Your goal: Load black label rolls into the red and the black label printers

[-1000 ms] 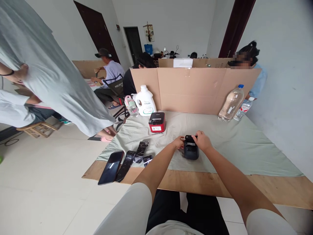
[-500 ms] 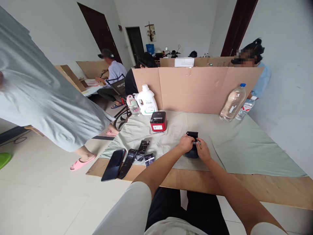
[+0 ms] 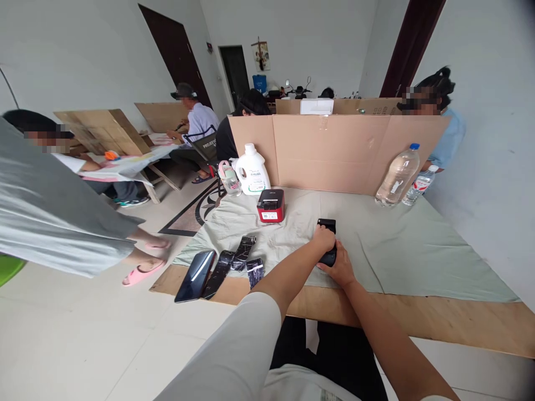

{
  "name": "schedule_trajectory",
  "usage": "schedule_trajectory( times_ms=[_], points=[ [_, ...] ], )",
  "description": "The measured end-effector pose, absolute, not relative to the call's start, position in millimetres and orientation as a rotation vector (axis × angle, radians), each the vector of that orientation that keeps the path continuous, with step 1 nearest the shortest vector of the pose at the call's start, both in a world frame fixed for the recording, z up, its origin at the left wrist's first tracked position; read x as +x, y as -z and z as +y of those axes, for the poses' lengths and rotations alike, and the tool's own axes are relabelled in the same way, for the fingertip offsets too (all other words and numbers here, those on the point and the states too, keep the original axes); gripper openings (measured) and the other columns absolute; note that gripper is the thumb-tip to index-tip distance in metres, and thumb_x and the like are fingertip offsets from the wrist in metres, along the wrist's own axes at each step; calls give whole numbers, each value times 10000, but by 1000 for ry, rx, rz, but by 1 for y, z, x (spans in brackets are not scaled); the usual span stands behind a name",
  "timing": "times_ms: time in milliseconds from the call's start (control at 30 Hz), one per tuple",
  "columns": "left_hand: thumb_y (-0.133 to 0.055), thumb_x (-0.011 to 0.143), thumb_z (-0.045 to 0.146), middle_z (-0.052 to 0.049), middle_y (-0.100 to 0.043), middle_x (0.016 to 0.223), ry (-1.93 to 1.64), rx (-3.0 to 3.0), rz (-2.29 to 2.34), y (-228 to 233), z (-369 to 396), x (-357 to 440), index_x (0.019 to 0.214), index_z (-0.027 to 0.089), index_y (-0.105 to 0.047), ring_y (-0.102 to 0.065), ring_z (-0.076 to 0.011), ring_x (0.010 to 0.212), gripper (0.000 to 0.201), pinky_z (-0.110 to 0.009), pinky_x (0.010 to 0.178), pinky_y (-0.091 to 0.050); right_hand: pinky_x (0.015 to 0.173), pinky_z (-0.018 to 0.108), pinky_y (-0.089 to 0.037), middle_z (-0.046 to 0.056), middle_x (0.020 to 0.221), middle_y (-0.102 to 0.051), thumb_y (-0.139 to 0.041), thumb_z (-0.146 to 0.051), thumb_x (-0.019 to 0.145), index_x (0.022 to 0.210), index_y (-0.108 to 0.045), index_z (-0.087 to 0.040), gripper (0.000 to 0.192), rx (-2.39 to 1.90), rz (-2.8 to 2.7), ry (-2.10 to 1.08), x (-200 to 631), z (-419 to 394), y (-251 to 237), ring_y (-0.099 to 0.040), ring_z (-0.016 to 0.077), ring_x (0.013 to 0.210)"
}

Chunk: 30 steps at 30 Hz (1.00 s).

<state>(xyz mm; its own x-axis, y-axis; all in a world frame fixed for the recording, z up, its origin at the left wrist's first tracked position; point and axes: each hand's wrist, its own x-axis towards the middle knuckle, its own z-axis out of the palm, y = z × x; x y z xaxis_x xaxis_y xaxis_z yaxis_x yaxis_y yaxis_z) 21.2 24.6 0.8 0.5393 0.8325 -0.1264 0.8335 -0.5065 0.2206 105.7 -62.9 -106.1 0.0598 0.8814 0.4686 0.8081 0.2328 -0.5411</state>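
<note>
A small black handheld device [image 3: 329, 258] lies on the cloth-covered table in front of me; its exact kind is unclear. On its upper middle part, my left hand [image 3: 325, 238] is closed, with the fingers bent over the top. Around its lower right side wraps my right hand [image 3: 343, 268], the thumb near the lower end. The device's far black edge [image 3: 326, 223] shows beyond my left hand. Much of its surface is hidden by my fingers.
Left of my hands lie a phone [image 3: 195, 277] and black plastic strips [image 3: 242, 253]. Farther back stand a red-and-black box-shaped device [image 3: 271, 206], a white jug [image 3: 253, 172], a pink-lidded bottle [image 3: 229, 179], a large bottle [image 3: 399, 175] and a cardboard screen [image 3: 326, 153]. A person stands at left.
My right hand has moved down to the device's lower side, and my left hand now covers its upper middle. The standing person has shifted left, uncovering a seated person at another table.
</note>
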Motion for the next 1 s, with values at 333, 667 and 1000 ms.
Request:
schedule_trajectory(
  times_ms=[333,667,1000],
  points=[
    [-708,660,202,-133,-672,1000,-93,2417,1412,2,27,-7,818,175,-694,-493,-314,1117,161,-395,988,-346,960,543,-408,259,1360,-447,-605,-732,620,1416,-219,-71,1104,-1598,-1757,-107,108,-60,109,-467,381,1221],
    [-741,570,201,-95,-691,898,57,2447,1285,-31,32,-2,826,164,-695,-611,-268,911,263,-304,783,-471,985,516,-393,253,1324,-480,-620,-736,610,1382,-283,-73,1072,-1640,-1767,-171,108,-63,102,-486,392,1202],
    [-711,547,233,37,-617,687,220,2141,1119,-70,3,-170,736,180,-657,-539,-143,694,203,-210,612,-381,970,516,-390,237,1348,-461,-593,-749,626,1398,-257,-101,1063,-1669,-1760,-147,107,-63,101,-470,370,1219]
  ],
)
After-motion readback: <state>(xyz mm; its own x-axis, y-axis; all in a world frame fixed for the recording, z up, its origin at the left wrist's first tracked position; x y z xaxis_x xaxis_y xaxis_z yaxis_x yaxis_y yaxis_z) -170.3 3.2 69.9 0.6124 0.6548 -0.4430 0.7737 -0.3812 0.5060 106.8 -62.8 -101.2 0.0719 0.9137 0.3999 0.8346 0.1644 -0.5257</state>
